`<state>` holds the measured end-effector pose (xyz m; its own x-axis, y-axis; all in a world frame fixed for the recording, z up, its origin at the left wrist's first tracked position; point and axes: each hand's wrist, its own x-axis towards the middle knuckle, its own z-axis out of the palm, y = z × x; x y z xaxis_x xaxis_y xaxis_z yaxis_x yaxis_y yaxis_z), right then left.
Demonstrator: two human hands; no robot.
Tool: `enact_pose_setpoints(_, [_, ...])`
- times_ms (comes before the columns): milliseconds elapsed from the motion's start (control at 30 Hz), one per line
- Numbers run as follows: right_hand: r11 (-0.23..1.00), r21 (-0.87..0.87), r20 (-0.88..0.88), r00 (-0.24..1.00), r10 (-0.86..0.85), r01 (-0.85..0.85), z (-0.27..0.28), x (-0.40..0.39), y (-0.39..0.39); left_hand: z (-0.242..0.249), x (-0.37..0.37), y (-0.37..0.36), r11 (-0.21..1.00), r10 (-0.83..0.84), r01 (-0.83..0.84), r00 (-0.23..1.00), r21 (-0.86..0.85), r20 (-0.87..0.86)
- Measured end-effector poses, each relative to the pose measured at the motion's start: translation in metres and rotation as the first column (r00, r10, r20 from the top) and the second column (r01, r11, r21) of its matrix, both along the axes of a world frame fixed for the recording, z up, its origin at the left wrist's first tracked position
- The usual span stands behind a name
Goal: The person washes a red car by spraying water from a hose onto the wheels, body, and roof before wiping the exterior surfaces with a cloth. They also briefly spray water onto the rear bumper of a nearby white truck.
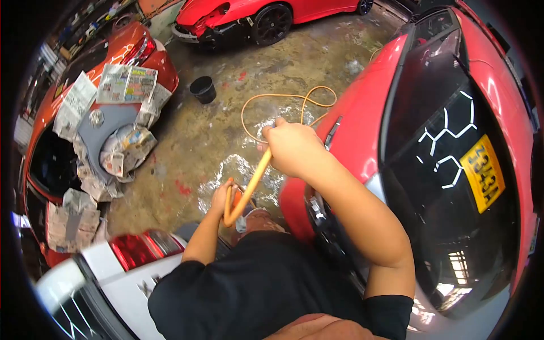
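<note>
A yellow-orange hose (253,182) runs between my two hands. My right hand (292,148) is raised out in front, its fingers wrapped around the upper part of this hose. Lower down and nearer my body, my left hand (222,197) is closed around a bent loop of it. A thinner-looking stretch of orange hose (272,95) lies in loops on the wet floor beyond my right hand. The right fingers partly hide the hose end.
A red car (362,122) stands close on my right, a white car (105,266) close behind on my left. An orange car (122,48) carries newspaper (127,84) masking around a grey panel (93,141). A black bucket (203,89) stands on the floor; another red car (272,20) is beyond.
</note>
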<state>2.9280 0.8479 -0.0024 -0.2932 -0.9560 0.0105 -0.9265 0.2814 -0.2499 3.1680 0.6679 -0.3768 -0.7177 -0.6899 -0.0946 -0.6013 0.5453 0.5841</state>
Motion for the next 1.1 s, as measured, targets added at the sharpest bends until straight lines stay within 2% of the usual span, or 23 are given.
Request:
enact_pose_setpoints(67, [0.999, 0.0, 0.033, 0.999, -0.036, 0.036, -0.04, -0.027, -0.061, -0.06, 0.013, -0.08, 0.981, -0.008, 0.031, 0.993, 0.19, -0.119])
enact_pose_setpoints(100, [0.995, -0.074, 0.076, 0.996, -0.056, 0.061, -0.07, -0.045, -0.094, -0.072, 0.021, -0.105, 0.992, -0.085, 0.102, 0.978, 0.075, -0.193])
enact_pose_setpoints(167, [0.975, -0.182, 0.165, 0.982, -0.094, 0.124, -0.118, -0.071, -0.148, -0.002, 0.018, -0.117, 0.98, 0.023, -0.026, 1.0, 0.196, 0.019])
enact_pose_setpoints(233, [0.945, -0.272, 0.215, 0.969, -0.122, 0.18, -0.142, -0.087, -0.19, 0.008, 0.029, -0.139, 0.962, 0.065, -0.089, 0.993, 0.257, 0.1])
enact_pose_setpoints(300, [0.917, -0.303, 0.36, 0.922, -0.141, 0.259, -0.158, -0.104, -0.223, -0.002, 0.031, -0.163, 0.958, 0.093, -0.117, 0.991, 0.261, 0.1])
enact_pose_setpoints(367, [0.882, -0.341, 0.455, 0.878, -0.147, 0.324, -0.168, -0.123, -0.248, 0.006, 0.023, -0.181, 0.942, 0.203, -0.198, 0.979, 0.27, 0.009])
enact_pose_setpoints(400, [0.877, -0.314, 0.551, 0.822, -0.145, 0.364, -0.166, -0.131, -0.256, 0.009, 0.015, -0.19, 0.931, 0.257, -0.237, 0.966, 0.277, -0.036])
enact_pose_setpoints(433, [0.871, -0.281, 0.641, 0.754, -0.142, 0.403, -0.165, -0.136, -0.26, 0.013, 0.008, -0.203, 0.971, 0.22, -0.209, 0.971, 0.116, -0.098])
enact_pose_setpoints(467, [0.865, -0.242, 0.726, 0.674, -0.138, 0.439, -0.165, -0.142, -0.262, 0.017, -0.002, -0.214, 0.958, 0.261, -0.24, 0.956, 0.159, -0.131])
enact_pose_setpoints(533, [0.843, -0.341, 0.734, 0.678, -0.039, 0.417, -0.172, -0.156, -0.264, 0.056, -0.029, -0.244, 0.93, 0.329, -0.284, 0.926, 0.234, -0.183])
enact_pose_setpoints(567, [0.823, -0.359, 0.759, 0.651, -0.016, 0.44, -0.175, -0.161, -0.262, 0.068, -0.041, -0.262, 0.892, 0.322, -0.279, 0.944, 0.354, -0.066])
enact_pose_setpoints(600, [0.804, -0.376, 0.784, 0.621, 0.01, 0.461, -0.179, -0.172, -0.262, 0.068, -0.054, -0.277, 0.921, 0.294, -0.247, 0.948, 0.302, -0.121])
enact_pose_setpoints(633, [0.774, -0.492, 0.637, 0.771, 0.01, 0.397, -0.19, -0.191, -0.26, 0.063, -0.067, -0.293, 0.945, 0.26, -0.215, 0.95, 0.246, -0.172])
enact_pose_setpoints(700, [0.715, -0.409, 0.592, 0.761, -0.264, 0.566, -0.201, -0.228, -0.247, 0.042, -0.093, -0.326, 0.981, 0.151, -0.11, 0.951, 0.16, -0.27])
enact_pose_setpoints(733, [0.644, -0.307, 0.664, 0.642, -0.382, 0.701, -0.192, -0.245, -0.242, 0.052, -0.111, -0.332, 0.975, 0.15, -0.105, 0.961, 0.194, -0.233])
enact_pose_setpoints(767, [0.57, -0.425, 0.595, 0.692, -0.41, 0.703, -0.217, -0.282, -0.235, 0.072, -0.135, -0.33, 0.969, 0.145, -0.099, 0.971, 0.228, -0.192])
enact_pose_setpoints(800, [0.553, -0.399, 0.534, 0.675, -0.508, 0.732, -0.204, -0.302, -0.224, 0.083, -0.156, -0.332, 0.96, 0.139, -0.095, 0.978, 0.263, -0.154])
enact_pose_setpoints(833, [0.526, -0.479, 0.402, 0.708, -0.581, 0.703, -0.202, -0.328, -0.218, 0.06, -0.172, -0.343, 0.973, 0.121, -0.082, 0.978, 0.218, -0.173])
enact_pose_setpoints(867, [0.494, -0.414, 0.396, 0.639, -0.659, 0.765, -0.194, -0.352, -0.214, 0.046, -0.189, -0.352, 0.971, 0.083, -0.051, 0.988, 0.233, -0.129])
enact_pose_setpoints(900, [0.46, -0.322, 0.233, 0.54, -0.808, 0.827, -0.193, -0.38, -0.211, 0.033, -0.204, -0.357, 0.967, 0.045, -0.023, 0.996, 0.252, -0.081])
enact_pose_setpoints(933, [0.433, -0.282, 0.13, 0.482, -0.867, 0.856, -0.185, -0.406, -0.213, 0.025, -0.221, -0.361, 0.962, 0.012, -0.002, 0.999, 0.274, -0.033])
enact_pose_setpoints(1000, [0.364, -0.048, 0.329, 0.359, -0.873, 0.93, -0.169, -0.459, -0.224, 0.02, -0.25, -0.366, 0.95, -0.024, 0.008, 0.999, 0.313, 0.048])
enact_pose_setpoints(1100, [0.468, 0.15, 0.456, 0.359, -0.815, 0.871, -0.198, -0.539, -0.244, -0.006, -0.271, -0.395, 0.949, -0.089, 0.022, 0.976, 0.316, 0.2])
